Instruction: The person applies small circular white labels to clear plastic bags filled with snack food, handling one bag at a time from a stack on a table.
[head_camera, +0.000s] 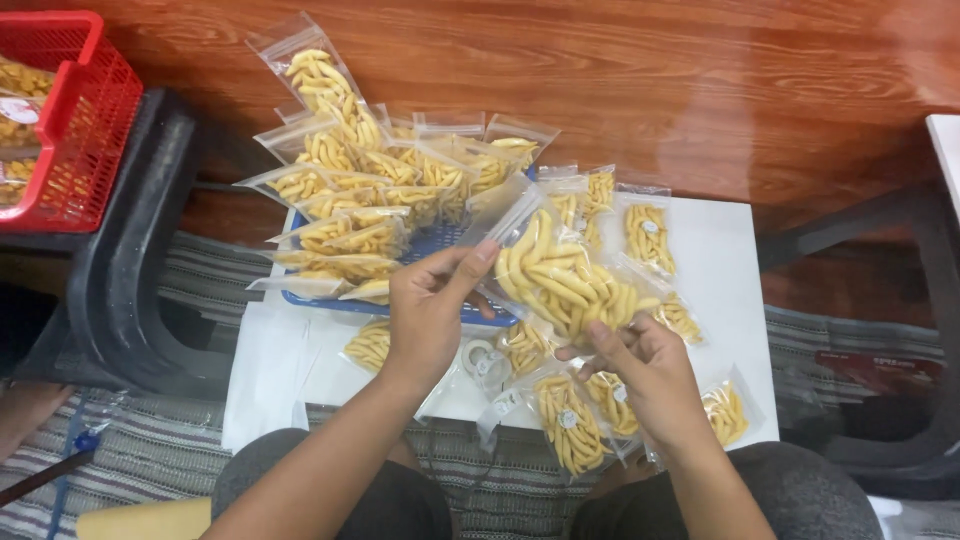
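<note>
A clear plastic bag of yellow finger-shaped snacks (556, 277) is held up over a small white table (725, 250). My left hand (428, 312) pinches the bag's open top edge between thumb and fingers. My right hand (640, 372) grips the bag's lower right corner from below. Under the hands lie several more filled bags (568, 420) and a roll of clear tape (480, 358) on the table.
A blue tray (430, 245) at the table's back left carries a heap of filled snack bags (350, 170). A red basket (70, 120) with more snacks stands on a black stool (130, 250) at left. A wooden wall panel (650, 80) runs behind. A striped mat (200, 280) covers the floor.
</note>
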